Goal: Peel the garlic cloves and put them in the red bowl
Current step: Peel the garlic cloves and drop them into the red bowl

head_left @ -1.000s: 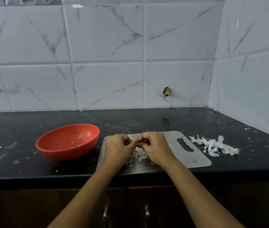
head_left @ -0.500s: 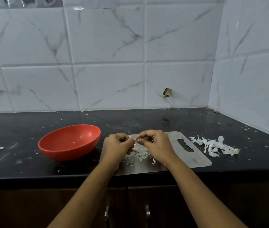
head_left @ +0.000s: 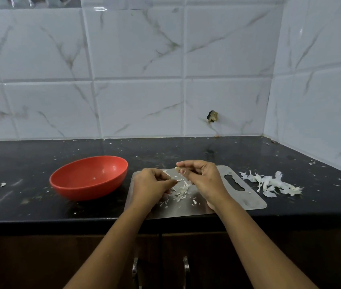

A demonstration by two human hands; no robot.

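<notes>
My right hand [head_left: 204, 178] pinches a small pale garlic clove [head_left: 177, 169] between thumb and fingertips, above the steel cutting board [head_left: 246, 200]. A little lower and to the left, my left hand [head_left: 151, 185] is curled with a thin strip of skin at its fingertips. Small bits of garlic skin [head_left: 181, 191] lie on the board between the hands. The red bowl [head_left: 89, 177] stands on the black counter left of the board; only a tiny white speck shows inside it.
A heap of white garlic peels [head_left: 269, 183] lies on the black counter [head_left: 29, 203] right of the board. Tiled walls close off the back and right side. Cabinet handles [head_left: 135, 270] sit below the counter's front edge.
The hands, joined on the clove before, have come apart. My right hand lifted the clove slightly, my left hand dropped toward the board, and more skin bits lie there.
</notes>
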